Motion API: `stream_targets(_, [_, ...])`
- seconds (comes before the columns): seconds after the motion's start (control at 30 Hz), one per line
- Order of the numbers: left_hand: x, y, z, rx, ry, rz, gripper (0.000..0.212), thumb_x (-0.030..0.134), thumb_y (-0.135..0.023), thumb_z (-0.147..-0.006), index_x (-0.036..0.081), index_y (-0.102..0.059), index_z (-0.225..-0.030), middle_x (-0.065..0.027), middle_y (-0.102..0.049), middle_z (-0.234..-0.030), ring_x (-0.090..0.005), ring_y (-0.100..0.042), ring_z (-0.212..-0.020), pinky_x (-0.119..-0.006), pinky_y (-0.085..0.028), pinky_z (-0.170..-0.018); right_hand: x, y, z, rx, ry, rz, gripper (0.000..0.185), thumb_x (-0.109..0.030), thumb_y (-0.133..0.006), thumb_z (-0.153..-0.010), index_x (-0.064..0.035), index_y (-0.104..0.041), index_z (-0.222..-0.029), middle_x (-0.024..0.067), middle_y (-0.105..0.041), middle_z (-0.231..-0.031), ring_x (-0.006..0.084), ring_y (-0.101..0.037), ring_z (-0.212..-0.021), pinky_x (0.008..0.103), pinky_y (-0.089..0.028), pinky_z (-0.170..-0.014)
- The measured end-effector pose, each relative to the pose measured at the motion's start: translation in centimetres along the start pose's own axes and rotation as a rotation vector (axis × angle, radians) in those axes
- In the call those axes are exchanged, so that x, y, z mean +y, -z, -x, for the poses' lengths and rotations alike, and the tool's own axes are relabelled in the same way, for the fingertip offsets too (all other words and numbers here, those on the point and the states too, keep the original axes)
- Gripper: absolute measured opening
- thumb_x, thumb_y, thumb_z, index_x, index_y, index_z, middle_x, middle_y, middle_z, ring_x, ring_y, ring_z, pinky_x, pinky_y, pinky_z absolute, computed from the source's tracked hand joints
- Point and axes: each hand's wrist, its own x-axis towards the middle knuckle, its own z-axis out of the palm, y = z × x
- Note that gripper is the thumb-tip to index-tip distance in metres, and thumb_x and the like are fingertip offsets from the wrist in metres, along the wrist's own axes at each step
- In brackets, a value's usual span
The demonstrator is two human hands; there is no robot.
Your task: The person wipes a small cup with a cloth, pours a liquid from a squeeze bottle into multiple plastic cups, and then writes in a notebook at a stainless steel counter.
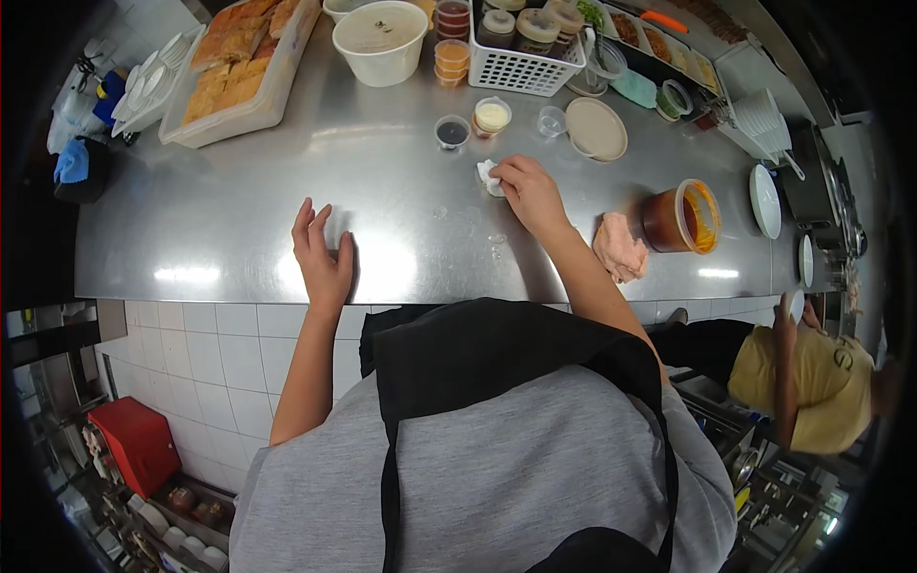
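Observation:
My right hand [531, 193] pinches a crumpled white paper napkin or tissue [490, 178] on the stainless steel worktop [236, 186]. My left hand [322, 254] is near the front edge, fingers apart, holding nothing. Small wet spots lie on the steel between the hands. Just beyond the napkin stand a small cup of dark sauce [453, 132] and a cup topped with a pale, creamy filling [492, 116]. To the right of my right forearm lies a crumpled pink cloth [620, 247], beside a tilted plastic tub of orange-red sauce [679, 217].
Along the back stand a plastic bin of bread slabs [222, 118], a white tub [380, 43], stacked sauce cups [451, 63] and a white basket of bottles [526, 70]. A round lid [596, 129] lies at right. A co-worker in a yellow shirt [802, 387] is at far right.

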Motion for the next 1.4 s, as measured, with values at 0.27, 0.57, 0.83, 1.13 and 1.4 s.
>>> stream_targets(0.27, [-0.4, 0.5, 0.3, 0.009, 0.073, -0.003, 0.038, 0.007, -0.06, -0.081, 0.005, -0.052, -0.118, -0.0141, -0.031, -0.139, -0.0334, -0.04, -0.123, -0.042, -0.036, -0.1, -0.8, 2.9, 1.1, -0.411, 0.091, -0.232, 0.017, 0.003, -0.057, -0.074, -0.0065, -0.063, -0.087, 0.0069, -0.058, -0.09, 0.0271, -0.057, -0.088, 0.0352, -0.047, -0.078])
stream_targets(0.57, [-0.2, 0.1, -0.2, -0.043, 0.048, -0.058, 0.035, 0.007, -0.06, -0.082, 0.006, -0.053, -0.116, -0.0127, -0.032, -0.139, -0.0326, -0.041, -0.123, -0.041, -0.039, -0.1, -4.5, -2.2, -2.1, -0.406, 0.233, -0.21, 0.014, 0.001, -0.056, -0.075, -0.0076, -0.061, -0.084, 0.0064, -0.059, -0.092, 0.0274, -0.056, -0.092, 0.0359, -0.046, -0.081])
stream_targets(0.83, [-0.5, 0.3, 0.1, -0.036, 0.076, -0.054, 0.035, 0.007, -0.06, -0.082, 0.005, -0.054, -0.116, -0.0133, -0.033, -0.138, -0.033, -0.042, -0.121, -0.041, -0.039, -0.099, -2.2, 4.1, 2.1, -0.769, 0.104, -0.202, 0.016, 0.003, -0.054, -0.074, -0.008, -0.062, -0.083, 0.0063, -0.059, -0.09, 0.0273, -0.057, -0.09, 0.036, -0.046, -0.077])
stream_targets(1.13, [-0.3, -0.1, -0.2, -0.051, 0.034, -0.034, 0.035, 0.009, -0.061, -0.079, 0.006, -0.056, -0.114, -0.0151, -0.037, -0.136, -0.032, -0.042, -0.119, -0.042, -0.036, -0.096, 1.1, 1.1, -0.5, -0.196, -0.099, -0.126, 0.02, 0.004, -0.053, -0.074, -0.0064, -0.063, -0.087, 0.0111, -0.059, -0.089, 0.0314, -0.058, -0.086, 0.0367, -0.047, -0.076])
stream_targets(1.4, [-0.3, 0.0, 0.0, -0.034, 0.013, -0.069, 0.034, 0.008, -0.062, -0.08, 0.006, -0.055, -0.113, -0.0145, -0.038, -0.136, -0.0331, -0.041, -0.121, -0.043, -0.035, -0.096, 3.0, 7.6, 5.6, -0.158, -0.363, -0.109, 0.021, 0.003, -0.054, -0.074, -0.0058, -0.063, -0.091, 0.0145, -0.061, -0.097, 0.0325, -0.059, -0.092, 0.0381, -0.047, -0.081])
